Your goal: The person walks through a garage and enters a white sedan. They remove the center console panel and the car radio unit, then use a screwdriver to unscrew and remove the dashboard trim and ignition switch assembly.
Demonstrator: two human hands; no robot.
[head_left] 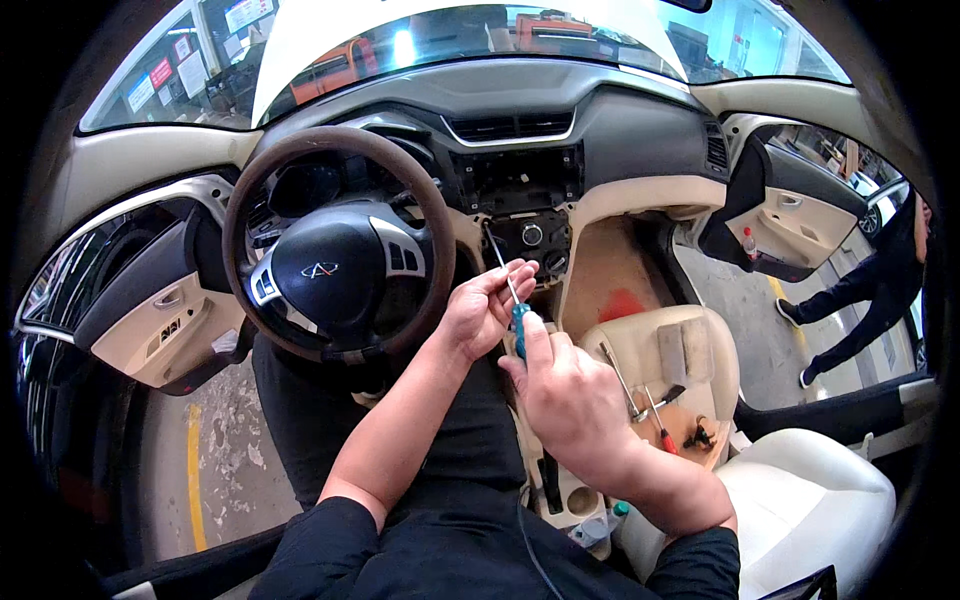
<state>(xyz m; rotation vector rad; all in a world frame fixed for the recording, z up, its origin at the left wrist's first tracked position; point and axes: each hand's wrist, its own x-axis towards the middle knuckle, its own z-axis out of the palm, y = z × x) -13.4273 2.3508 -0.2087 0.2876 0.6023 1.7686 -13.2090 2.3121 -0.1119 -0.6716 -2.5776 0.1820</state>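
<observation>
My right hand (570,385) is closed round the teal handle of a long screwdriver (520,322). Palm up, my left hand (487,308) has its curled fingers at the thin metal shaft, just ahead of the handle. The shaft slants up and away to the left edge of the control panel (532,235) in the centre console, where its tip meets the trim; I cannot make out a screw there. Above that panel, the dashboard has an open dark cavity (520,182).
The steering wheel (435,245) stands close left of my hands. On the passenger seat (720,350) lie a red-handled screwdriver (667,437), other metal tools and a clear plastic case (684,350). Both front doors are open. A person (875,290) stands outside at the right.
</observation>
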